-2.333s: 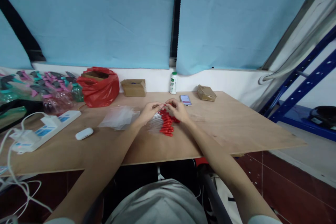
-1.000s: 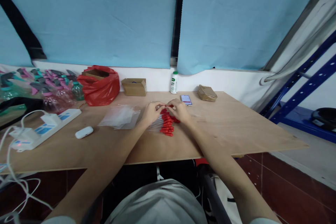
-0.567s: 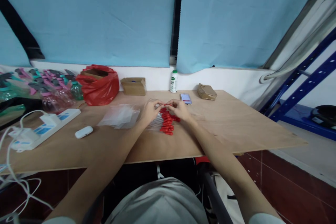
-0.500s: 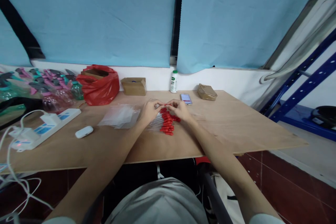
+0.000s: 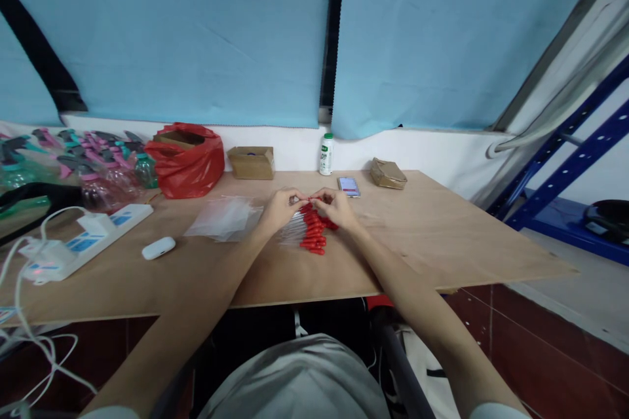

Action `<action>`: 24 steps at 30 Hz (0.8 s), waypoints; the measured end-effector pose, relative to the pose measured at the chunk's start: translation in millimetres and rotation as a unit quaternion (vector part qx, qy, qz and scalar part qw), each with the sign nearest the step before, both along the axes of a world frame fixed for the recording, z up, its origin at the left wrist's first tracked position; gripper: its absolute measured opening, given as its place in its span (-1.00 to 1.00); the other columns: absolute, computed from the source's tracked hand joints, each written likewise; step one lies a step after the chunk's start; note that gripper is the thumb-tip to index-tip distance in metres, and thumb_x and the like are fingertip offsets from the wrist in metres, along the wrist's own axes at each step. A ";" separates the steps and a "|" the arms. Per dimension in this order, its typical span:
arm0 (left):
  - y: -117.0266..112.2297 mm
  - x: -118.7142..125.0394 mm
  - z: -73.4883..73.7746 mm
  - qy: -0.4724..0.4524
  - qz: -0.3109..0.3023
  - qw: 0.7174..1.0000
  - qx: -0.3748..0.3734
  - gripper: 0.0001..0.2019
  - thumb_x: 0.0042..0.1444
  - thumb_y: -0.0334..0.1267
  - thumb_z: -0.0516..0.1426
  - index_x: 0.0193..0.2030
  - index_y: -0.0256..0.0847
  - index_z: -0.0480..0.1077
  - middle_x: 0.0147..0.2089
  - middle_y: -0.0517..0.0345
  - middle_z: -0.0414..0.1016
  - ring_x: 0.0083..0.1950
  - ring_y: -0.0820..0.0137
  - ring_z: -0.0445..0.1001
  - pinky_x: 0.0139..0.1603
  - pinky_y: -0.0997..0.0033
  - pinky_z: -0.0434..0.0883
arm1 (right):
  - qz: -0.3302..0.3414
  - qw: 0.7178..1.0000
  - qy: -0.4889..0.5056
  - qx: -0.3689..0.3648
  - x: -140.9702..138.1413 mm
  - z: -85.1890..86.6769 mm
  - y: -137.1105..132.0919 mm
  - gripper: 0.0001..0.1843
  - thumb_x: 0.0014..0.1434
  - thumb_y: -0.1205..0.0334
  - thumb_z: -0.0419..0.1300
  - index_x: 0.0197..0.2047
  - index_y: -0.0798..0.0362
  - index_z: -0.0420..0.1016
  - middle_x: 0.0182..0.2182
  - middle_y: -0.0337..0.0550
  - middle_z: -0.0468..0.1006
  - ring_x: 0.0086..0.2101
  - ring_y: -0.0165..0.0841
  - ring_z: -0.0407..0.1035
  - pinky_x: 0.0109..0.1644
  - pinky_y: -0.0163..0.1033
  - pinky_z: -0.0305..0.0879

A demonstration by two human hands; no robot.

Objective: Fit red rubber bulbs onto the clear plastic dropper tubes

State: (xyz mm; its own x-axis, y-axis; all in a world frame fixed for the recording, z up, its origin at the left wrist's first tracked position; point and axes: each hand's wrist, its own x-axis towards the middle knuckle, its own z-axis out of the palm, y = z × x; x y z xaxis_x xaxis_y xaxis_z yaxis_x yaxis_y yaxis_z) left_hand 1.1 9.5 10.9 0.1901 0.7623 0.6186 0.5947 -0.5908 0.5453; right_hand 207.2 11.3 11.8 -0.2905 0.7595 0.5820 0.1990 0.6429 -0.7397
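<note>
Close together over the wooden table, my left hand [image 5: 282, 207] and my right hand [image 5: 337, 207] pinch the two ends of a small red-ended piece, which looks like a dropper [image 5: 308, 199]. Fingers of both hands are closed on it, and its outline is partly hidden by them. Just beneath and in front lies a pile of droppers [image 5: 313, 236] with red bulbs and thin clear tubes pointing left. Left of my left hand, a stack of clear plastic bags [image 5: 223, 217] lies flat.
A power strip [image 5: 105, 226] with white cables and a white earbud case [image 5: 158, 248] are at the left. Behind stand spray bottles [image 5: 118, 177], a red bag [image 5: 189, 167], a cardboard box [image 5: 251, 163] and a green-capped bottle [image 5: 325, 156]. A phone [image 5: 348, 186] and brown package [image 5: 388, 173] lie right.
Both hands stay in the same place with only slight finger movement around the dropper. The pile and the bags look unchanged.
</note>
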 end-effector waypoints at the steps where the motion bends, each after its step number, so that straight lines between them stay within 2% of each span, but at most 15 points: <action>1: -1.5 0.6 1.4 -0.001 0.004 1.000 0.003 -0.80 0.17 -0.10 0.26 -0.24 -0.18 0.61 -0.37 0.17 0.53 -0.34 0.40 0.38 -0.27 0.41 0.28 | -0.002 1.000 -0.002 0.007 0.1 0.9 -0.5 -0.74 0.21 0.07 0.28 -0.23 0.11 0.61 -0.41 -0.16 0.61 -0.45 -0.38 0.37 -0.33 -0.29 0.26; 5: -7.7 2.2 7.8 -0.024 -0.022 0.999 -0.001 -0.73 0.27 -0.06 0.17 -0.08 -0.18 0.56 -0.27 0.14 0.60 -0.28 0.38 0.47 -0.20 0.41 0.34 | -0.005 0.999 0.015 0.038 0.0 4.8 -1.0 -0.74 0.24 0.07 0.26 -0.20 0.10 0.61 -0.33 -0.12 0.64 -0.37 -0.35 0.44 -0.26 -0.27 0.32; 7: -9.0 1.5 9.6 -0.006 -0.035 0.999 -0.018 -0.69 0.34 -0.04 0.08 -0.06 -0.18 0.55 -0.30 0.16 0.60 -0.34 0.40 0.46 -0.25 0.42 0.32 | -0.010 0.998 0.033 0.047 0.3 5.9 0.2 -0.75 0.23 0.07 0.28 -0.21 0.10 0.61 -0.30 -0.10 0.65 -0.33 -0.33 0.47 -0.21 -0.26 0.35; 9: -8.5 -0.1 9.9 0.027 -0.037 0.998 -0.034 -0.64 0.37 -0.01 0.03 -0.12 -0.18 0.56 -0.38 0.19 0.56 -0.42 0.42 0.40 -0.34 0.43 0.27 | -0.013 0.998 0.044 0.049 0.8 6.1 1.8 -0.75 0.21 0.07 0.31 -0.22 0.10 0.61 -0.29 -0.09 0.65 -0.31 -0.32 0.49 -0.19 -0.25 0.37; 12: -5.3 -2.6 8.3 0.030 -0.041 0.998 -0.032 -0.62 0.35 0.02 0.04 -0.17 -0.19 0.57 -0.38 0.19 0.56 -0.40 0.41 0.40 -0.36 0.44 0.23 | -0.004 0.998 0.045 0.031 1.8 5.4 4.0 -0.74 0.18 0.06 0.32 -0.20 0.10 0.60 -0.28 -0.09 0.65 -0.32 -0.32 0.48 -0.20 -0.24 0.37; 18: 0.6 -5.9 5.4 0.009 -0.044 0.998 -0.035 -0.60 0.31 0.04 0.08 -0.15 -0.23 0.61 -0.31 0.15 0.61 -0.36 0.39 0.42 -0.33 0.45 0.27 | -0.002 0.999 0.036 0.010 3.7 3.4 6.2 -0.72 0.17 0.05 0.33 -0.19 0.09 0.61 -0.34 -0.13 0.63 -0.38 -0.35 0.43 -0.24 -0.25 0.32; 24: 2.7 -8.7 3.6 -0.002 -0.079 0.996 -0.052 -0.60 0.28 0.02 0.11 -0.08 -0.23 0.64 -0.18 0.07 0.67 -0.21 0.30 0.54 -0.18 0.40 0.39 | 0.019 0.999 0.038 0.001 2.2 3.5 1.8 -0.72 0.19 0.03 0.31 -0.24 0.10 0.61 -0.38 -0.13 0.61 -0.39 -0.35 0.41 -0.26 -0.25 0.31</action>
